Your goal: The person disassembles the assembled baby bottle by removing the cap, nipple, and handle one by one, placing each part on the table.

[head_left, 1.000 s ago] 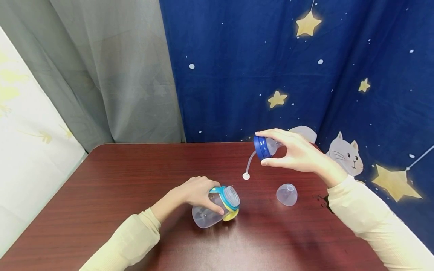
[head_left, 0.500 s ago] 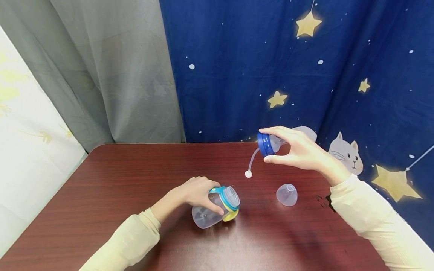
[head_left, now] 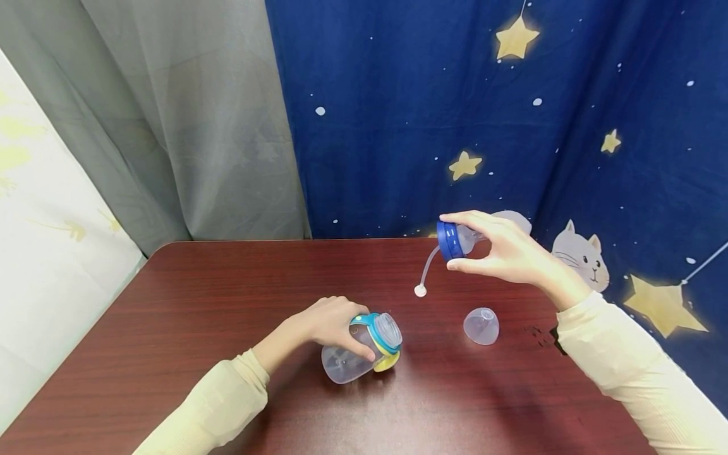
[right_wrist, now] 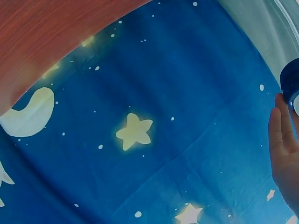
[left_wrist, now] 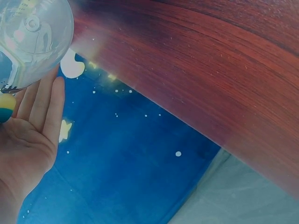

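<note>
A clear baby bottle (head_left: 340, 366) with a blue and yellow handle ring is tilted over on the table, its open neck toward the right. My left hand (head_left: 332, 325) grips it around the body by the handles; the left wrist view shows its rounded base (left_wrist: 44, 35) beside the fingers. Above the table at the back right, my right hand (head_left: 503, 246) holds the blue collar (head_left: 451, 241) with its clear nipple, pinched between thumb and fingers. A thin straw (head_left: 428, 265) with a white weighted end hangs from the collar. Only the collar's edge shows in the right wrist view.
A clear dome cap (head_left: 481, 327) stands on the brown table (head_left: 239, 284), below my right hand. Behind the far edge hang a grey curtain (head_left: 222, 126) and a blue star-patterned curtain (head_left: 398, 126).
My right hand has shifted slightly to the right and up, carrying the blue collar and its dangling straw along. The left hand and bottle have stayed in place.
</note>
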Tool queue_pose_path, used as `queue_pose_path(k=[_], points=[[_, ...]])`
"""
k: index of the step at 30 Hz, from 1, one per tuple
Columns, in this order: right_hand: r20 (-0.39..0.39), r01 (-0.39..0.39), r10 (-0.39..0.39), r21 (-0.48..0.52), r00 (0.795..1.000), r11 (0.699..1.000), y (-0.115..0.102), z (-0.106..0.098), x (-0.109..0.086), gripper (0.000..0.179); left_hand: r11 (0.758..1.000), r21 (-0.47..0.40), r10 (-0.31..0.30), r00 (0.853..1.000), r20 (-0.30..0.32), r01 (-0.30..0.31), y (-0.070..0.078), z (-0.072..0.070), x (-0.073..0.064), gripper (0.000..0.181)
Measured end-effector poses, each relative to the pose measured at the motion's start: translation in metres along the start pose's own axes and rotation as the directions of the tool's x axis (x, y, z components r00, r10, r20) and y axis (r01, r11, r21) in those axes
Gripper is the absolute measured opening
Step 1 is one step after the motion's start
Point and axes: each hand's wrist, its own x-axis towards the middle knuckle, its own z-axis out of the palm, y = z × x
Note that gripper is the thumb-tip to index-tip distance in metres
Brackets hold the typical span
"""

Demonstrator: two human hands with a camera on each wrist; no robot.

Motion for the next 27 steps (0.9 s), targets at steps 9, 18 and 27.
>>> queue_pose_path(k=[9, 18, 27], points=[[-0.004, -0.044, 0.044, -0.019, 0.999, 0.999, 0.003, -0.001, -0.002, 0.067, 1.000, -0.004, 0.002, 1.000, -0.002, -0.002, 0.000, -0.001, 0.000, 0.067], [0.014, -0.091, 0.091, -0.010, 0.996, 0.996, 0.009, 0.002, -0.007, 0.066, 1.000, -0.012, 0.001, 1.000, -0.003, -0.002, 0.001, -0.002, 0.000, 0.064], [0.022, -0.106, 0.107, -0.020, 0.994, 0.994, 0.015, 0.009, -0.011, 0.067, 1.000, -0.017, 0.003, 1.000, 0.004, -0.003, 0.000, -0.001, -0.001, 0.066]])
